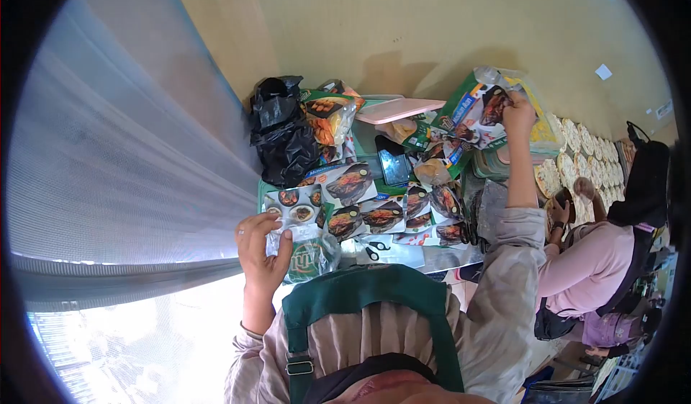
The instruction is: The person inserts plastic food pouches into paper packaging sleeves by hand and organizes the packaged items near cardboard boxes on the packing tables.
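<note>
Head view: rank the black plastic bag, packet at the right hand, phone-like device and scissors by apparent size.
1. Black plastic bag and packet at right hand: too close to rank.
2. Phone-like device.
3. Scissors.

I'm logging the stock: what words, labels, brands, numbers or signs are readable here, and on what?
None reads with certainty.
Packet in the right hand: white letters on a blue band, too blurred.
Clear bag by the left hand: large pale letters on green, too unclear to quote.
Flat packet: blue-band lettering, too blurred.
Wall paper: no legible print.
</note>
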Demonstrator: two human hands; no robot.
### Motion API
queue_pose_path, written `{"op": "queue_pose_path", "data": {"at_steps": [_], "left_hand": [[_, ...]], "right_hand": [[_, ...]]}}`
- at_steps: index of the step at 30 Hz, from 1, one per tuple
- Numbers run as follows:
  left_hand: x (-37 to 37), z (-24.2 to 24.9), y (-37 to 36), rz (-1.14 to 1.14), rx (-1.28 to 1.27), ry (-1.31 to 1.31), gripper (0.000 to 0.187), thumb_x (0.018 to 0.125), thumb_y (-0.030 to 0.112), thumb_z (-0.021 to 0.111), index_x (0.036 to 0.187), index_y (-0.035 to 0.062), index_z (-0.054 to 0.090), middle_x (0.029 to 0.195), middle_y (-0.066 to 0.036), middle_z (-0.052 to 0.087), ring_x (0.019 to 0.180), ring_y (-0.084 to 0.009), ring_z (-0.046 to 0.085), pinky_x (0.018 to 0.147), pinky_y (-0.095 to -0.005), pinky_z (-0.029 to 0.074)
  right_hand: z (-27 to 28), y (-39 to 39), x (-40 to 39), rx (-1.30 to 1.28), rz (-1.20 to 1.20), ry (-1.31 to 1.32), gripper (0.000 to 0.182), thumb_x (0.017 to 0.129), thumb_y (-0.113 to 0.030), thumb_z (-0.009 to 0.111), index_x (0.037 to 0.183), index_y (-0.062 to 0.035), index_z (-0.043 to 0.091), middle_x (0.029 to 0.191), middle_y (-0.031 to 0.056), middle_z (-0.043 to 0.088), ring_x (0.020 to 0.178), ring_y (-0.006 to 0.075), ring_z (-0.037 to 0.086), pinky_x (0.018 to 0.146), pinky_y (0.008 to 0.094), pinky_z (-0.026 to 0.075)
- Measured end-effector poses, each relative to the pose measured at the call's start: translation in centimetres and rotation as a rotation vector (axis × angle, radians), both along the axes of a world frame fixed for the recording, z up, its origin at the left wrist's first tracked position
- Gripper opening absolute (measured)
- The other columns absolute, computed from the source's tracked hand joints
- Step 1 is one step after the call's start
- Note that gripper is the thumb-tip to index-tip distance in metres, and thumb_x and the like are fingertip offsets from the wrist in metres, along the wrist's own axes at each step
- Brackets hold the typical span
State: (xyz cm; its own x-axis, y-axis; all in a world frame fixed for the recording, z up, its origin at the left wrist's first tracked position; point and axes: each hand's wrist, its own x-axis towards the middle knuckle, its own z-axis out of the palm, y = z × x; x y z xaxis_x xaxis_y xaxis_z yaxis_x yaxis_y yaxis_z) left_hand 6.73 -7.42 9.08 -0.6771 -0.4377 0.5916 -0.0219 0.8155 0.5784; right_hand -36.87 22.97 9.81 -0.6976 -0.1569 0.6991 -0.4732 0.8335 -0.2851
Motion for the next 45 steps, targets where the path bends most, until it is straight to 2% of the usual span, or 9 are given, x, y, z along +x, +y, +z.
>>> {"op": "queue_pose_path", "data": {"at_steps": [11,17,22,27,35,40,43,44,45], "left_hand": [[-0.6,-1.9,-1.1,-0.094,0.104,-0.027,0.013,0.069,0.004,0.066,0.081,0.0046,0.059,0.094,-0.011,0.06,0.088,-0.0281,0.053,0.078,-0.0358,0.039],[-2.9,-3.0,0.2,-0.444,0.412,-0.122,0.032,0.066,0.008,0.071,0.096,0.0032,0.06,0.101,-0.013,0.059,0.097,-0.0296,0.053,0.085,-0.0367,0.04],[-5.6,-4.6,2.0,-0.77,0.312,-0.297,0.083,0.06,0.027,0.078,0.128,0.0022,0.037,0.128,-0.022,0.041,0.12,-0.0352,0.039,0.099,-0.0391,0.032],[-7.3,-5.5,5.5,-1.016,0.474,-0.384,0.115,0.047,0.038,0.084,0.135,-0.0007,0.021,0.138,-0.024,0.024,0.13,-0.0353,0.023,0.106,-0.042,0.02],[-5.2,-7.4,9.7,-1.691,1.042,-0.616,0.094,0.064,0.016,0.075,0.139,0.0033,0.018,0.142,-0.016,0.024,0.131,-0.0249,0.024,0.108,-0.0352,0.018],[-4.9,-12.0,14.1,-1.69,1.435,-0.903,0.059,0.085,0.008,0.052,0.137,0.0062,0.025,0.138,-0.016,0.032,0.125,-0.0242,0.035,0.102,-0.0352,0.03],[-6.5,-12.7,17.7,-2.03,1.505,-1.048,0.08,0.081,0.051,0.054,0.138,0.0064,0.022,0.139,-0.018,0.029,0.127,-0.028,0.031,0.104,-0.0396,0.024],[-4.7,-9.8,20.7,-2.12,1.614,-0.8,0.092,0.076,0.067,0.047,0.138,0.0034,0.022,0.139,-0.017,0.029,0.129,-0.0265,0.028,0.105,-0.0402,0.019],[-4.8,-9.1,23.3,-2.175,1.509,-0.889,0.084,0.08,0.061,0.046,0.135,0.0,0.027,0.135,-0.017,0.035,0.126,-0.0247,0.036,0.103,-0.0377,0.026]], "right_hand": [[5.7,0.0,6.5,-0.141,0.026,-0.14,0.024,0.069,-0.003,0.057,0.091,-0.0069,0.065,0.078,0.0177,0.063,0.074,0.03,0.063,0.068,0.035,0.048],[8.6,-0.7,14.1,-0.171,0.115,-0.225,0.026,0.066,0.008,0.053,0.088,0.0005,0.064,0.076,0.0169,0.064,0.072,0.0245,0.064,0.066,0.0304,0.048],[9.9,-1.3,23.4,-0.038,0.291,-0.171,0.027,0.06,0.015,0.051,0.081,0.0018,0.062,0.073,0.0139,0.06,0.068,0.0264,0.061,0.062,0.0326,0.047],[9.5,-0.8,31.7,0.041,0.383,-0.163,0.031,0.051,0.014,0.052,0.077,-0.0016,0.06,0.073,0.0112,0.057,0.072,0.0296,0.058,0.063,0.0356,0.046],[8.5,2.9,42.0,0.055,0.558,-0.169,0.026,0.055,-0.001,0.059,0.081,-0.0006,0.057,0.078,0.0094,0.055,0.068,0.0245,0.054,0.058,0.033,0.041],[8.4,6.0,47.8,0.082,0.515,-0.073,0.026,0.058,-0.01,0.059,0.083,-0.001,0.056,0.079,0.0091,0.053,0.066,0.0222,0.051,0.056,0.0317,0.039],[8.9,8.1,52.0,0.103,0.477,-0.043,0.026,0.06,-0.012,0.058,0.083,-0.0004,0.055,0.079,0.0091,0.052,0.066,0.0216,0.051,0.056,0.0316,0.039],[8.9,8.7,53.4,0.1,0.445,0.0,0.024,0.061,-0.014,0.055,0.081,-0.0005,0.053,0.076,0.008,0.049,0.065,0.0212,0.05,0.057,0.0313,0.039],[8.9,9.5,55.0,0.106,0.402,0.004,0.024,0.06,-0.014,0.055,0.079,-0.0009,0.053,0.074,0.0074,0.048,0.065,0.0211,0.049,0.057,0.0312,0.039]]}}
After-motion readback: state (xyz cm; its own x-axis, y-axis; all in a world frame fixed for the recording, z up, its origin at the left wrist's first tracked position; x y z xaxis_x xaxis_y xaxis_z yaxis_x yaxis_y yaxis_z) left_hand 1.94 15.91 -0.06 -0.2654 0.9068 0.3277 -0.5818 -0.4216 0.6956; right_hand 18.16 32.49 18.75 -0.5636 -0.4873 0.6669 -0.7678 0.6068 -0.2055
